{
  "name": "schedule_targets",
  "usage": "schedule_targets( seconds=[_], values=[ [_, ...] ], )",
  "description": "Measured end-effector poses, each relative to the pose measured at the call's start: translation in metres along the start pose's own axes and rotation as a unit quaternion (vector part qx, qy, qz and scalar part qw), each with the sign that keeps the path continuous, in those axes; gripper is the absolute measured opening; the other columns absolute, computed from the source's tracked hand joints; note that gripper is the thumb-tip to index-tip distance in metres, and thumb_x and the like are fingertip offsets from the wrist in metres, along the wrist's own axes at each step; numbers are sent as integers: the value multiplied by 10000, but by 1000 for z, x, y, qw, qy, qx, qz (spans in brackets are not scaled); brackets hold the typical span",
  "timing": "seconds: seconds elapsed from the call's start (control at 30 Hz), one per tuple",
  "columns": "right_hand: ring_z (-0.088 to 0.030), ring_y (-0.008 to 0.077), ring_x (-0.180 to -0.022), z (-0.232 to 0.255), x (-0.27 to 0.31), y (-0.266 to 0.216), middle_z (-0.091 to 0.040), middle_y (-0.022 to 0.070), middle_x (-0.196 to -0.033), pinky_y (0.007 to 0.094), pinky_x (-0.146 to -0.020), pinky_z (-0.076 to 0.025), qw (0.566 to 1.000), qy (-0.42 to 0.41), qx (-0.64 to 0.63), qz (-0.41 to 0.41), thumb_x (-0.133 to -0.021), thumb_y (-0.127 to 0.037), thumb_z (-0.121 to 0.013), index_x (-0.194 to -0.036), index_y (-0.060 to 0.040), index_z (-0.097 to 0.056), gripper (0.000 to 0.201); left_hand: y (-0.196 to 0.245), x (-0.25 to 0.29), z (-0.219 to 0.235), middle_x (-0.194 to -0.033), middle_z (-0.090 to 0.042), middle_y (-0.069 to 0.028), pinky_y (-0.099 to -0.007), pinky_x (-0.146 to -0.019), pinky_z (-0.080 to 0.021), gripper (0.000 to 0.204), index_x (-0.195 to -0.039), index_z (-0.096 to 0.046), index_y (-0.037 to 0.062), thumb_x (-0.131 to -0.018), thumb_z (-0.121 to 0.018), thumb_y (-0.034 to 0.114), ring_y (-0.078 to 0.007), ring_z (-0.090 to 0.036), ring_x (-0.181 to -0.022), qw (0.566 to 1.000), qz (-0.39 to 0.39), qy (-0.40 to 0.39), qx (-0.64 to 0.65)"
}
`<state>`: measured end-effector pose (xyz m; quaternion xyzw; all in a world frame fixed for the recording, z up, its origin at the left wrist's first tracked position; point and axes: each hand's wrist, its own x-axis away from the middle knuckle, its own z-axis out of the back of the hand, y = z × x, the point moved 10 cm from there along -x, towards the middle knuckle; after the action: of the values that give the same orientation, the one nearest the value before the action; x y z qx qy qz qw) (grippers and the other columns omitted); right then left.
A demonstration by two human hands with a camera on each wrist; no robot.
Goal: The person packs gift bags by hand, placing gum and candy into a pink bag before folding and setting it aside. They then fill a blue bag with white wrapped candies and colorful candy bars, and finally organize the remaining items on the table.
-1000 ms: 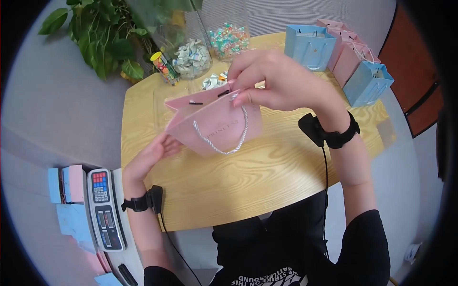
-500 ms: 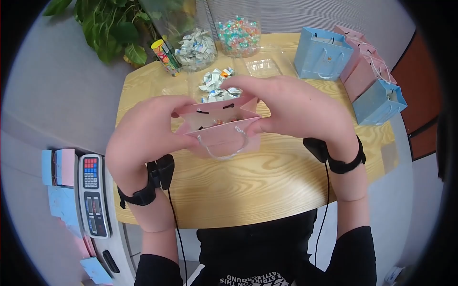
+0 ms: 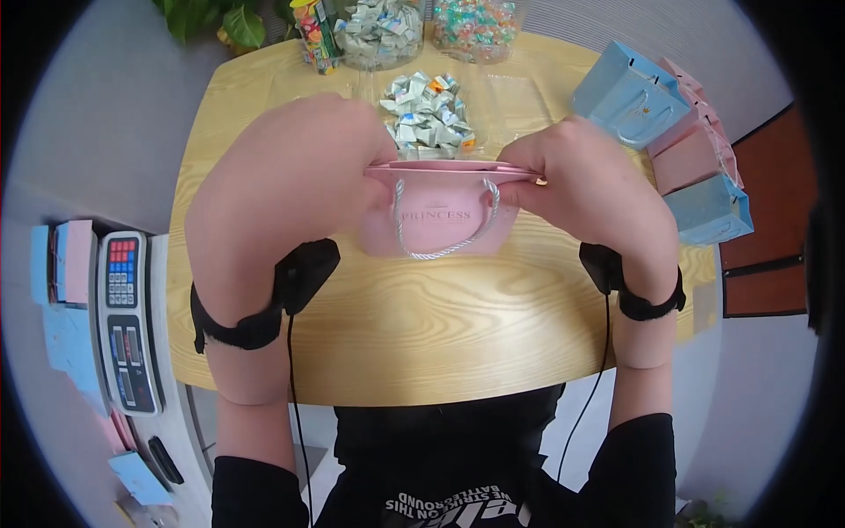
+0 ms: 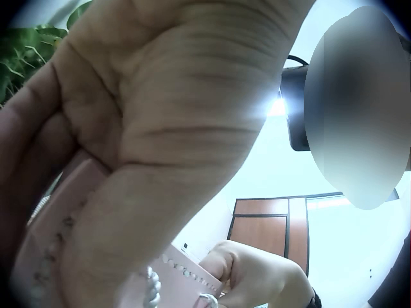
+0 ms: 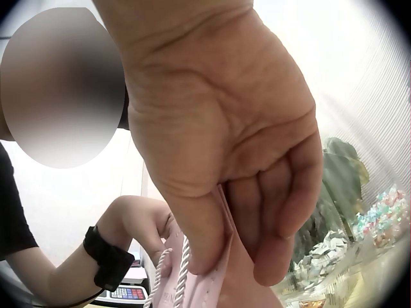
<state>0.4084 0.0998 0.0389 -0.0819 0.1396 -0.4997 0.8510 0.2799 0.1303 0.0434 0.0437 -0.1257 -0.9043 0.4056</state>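
Note:
A pink paper gift bag with "PRINCESS" on its front stands upright over the near middle of the table, its mouth drawn almost flat. My left hand pinches its left top corner. At the right top corner my right hand grips the rim, thumb in front and fingers behind, as the right wrist view shows. A white twisted rope handle hangs down the front. What lies inside the bag is hidden. Just beyond it is a pile of wrapped candies in white-green wrappers.
Clear containers of white-wrapped candies and colourful candies stand at the back, beside a yellow-capped tube. Blue bags and pink bags line the right edge. A scale sits off to the left.
The left hand rose from the bag's lower left side to its top left corner. The bag's mouth, open with contents showing half a second ago, is now pressed nearly flat. The camera view shifted.

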Motion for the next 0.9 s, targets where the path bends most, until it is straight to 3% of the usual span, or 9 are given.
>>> schedule_targets(
  seconds=[0.2, 0.33, 0.4, 0.43, 0.5, 0.53, 0.63, 0.7, 0.9],
  values=[
    [-612, 376, -698, 2, 1, -2, -623, 170, -687, 447, -633, -491, 999, 14, 38, 0, -770, -157, -668, -766, -47, -690, 112, -2, -2, -2, -612, -559, -209, -390, -522, -431, 182, -736, -665, -23, -696, -664, 154, -329, -545, -527, 999, 33, -19, -3],
    [-630, 369, -707, 5, 5, -6, -637, 171, -703, 453, -634, -501, 998, 47, 33, 14, -764, -165, -672, -771, -60, -703, 110, 17, 2, 1, -590, -548, -197, -377, -514, -427, 150, -717, -647, -31, -705, -648, 118, -302, -537, -505, 994, -65, 57, -67],
    [-635, 369, -712, 14, 14, -5, -641, 173, -710, 456, -635, -504, 997, 58, 43, 9, -762, -169, -675, -776, -63, -707, 112, 7, 2, -14, -566, -531, -182, -360, -512, -426, 140, -726, -647, -31, -720, -646, 109, -275, -530, -489, 999, 16, -39, 17],
    [-625, 368, -700, 15, 19, -6, -637, 171, -702, 448, -633, -497, 999, 35, 37, 13, -777, -160, -667, -775, -50, -684, 111, 16, 2, -12, -566, -531, -182, -360, -512, -426, 140, -726, -647, -31, -720, -646, 109, -275, -530, -489, 999, 6, -39, 12],
    [-615, 366, -688, 20, 32, -6, -633, 170, -695, 439, -631, -491, 999, 18, 25, 10, -792, -151, -658, -774, -38, -661, 115, 30, 5, -15, -640, -553, -211, -421, -555, -441, 152, -701, -629, -5, -744, -651, 140, -386, -546, -587, 995, 13, -80, 54],
    [-618, 364, -698, 22, 42, -3, -636, 171, -706, 438, -630, -489, 999, -1, 39, 6, -790, -149, -666, -790, -37, -659, 112, 38, 7, -18, -640, -553, -211, -421, -555, -441, 152, -701, -629, -5, -744, -651, 140, -386, -546, -587, 995, 10, -84, 49],
    [-622, 358, -711, 35, 76, 12, -636, 164, -714, 436, -628, -485, 998, -18, 53, 0, -782, -145, -683, -822, -42, -659, 114, 75, -1, -18, -590, -507, -202, -394, -511, -409, 225, -668, -581, -12, -766, -679, 165, -368, -500, -528, 991, -51, -56, 111],
    [-623, 355, -716, 46, 100, 25, -633, 156, -711, 434, -626, -483, 998, -20, 55, -1, -776, -143, -693, -838, -47, -660, 118, 101, -9, -23, -563, -468, -132, -329, -491, -376, 245, -720, -599, -22, -790, -721, 178, -200, -428, -480, 983, -127, -19, 133],
    [-641, 354, -753, 117, 142, 92, -637, 159, -738, 422, -675, -503, 983, 77, 142, -85, -793, -136, -651, -860, -57, -680, 108, 154, -81, -1, -547, -467, -79, -310, -496, -357, 301, -719, -591, -22, -791, -716, 243, -135, -408, -514, 957, -192, 154, 155]
  ],
)
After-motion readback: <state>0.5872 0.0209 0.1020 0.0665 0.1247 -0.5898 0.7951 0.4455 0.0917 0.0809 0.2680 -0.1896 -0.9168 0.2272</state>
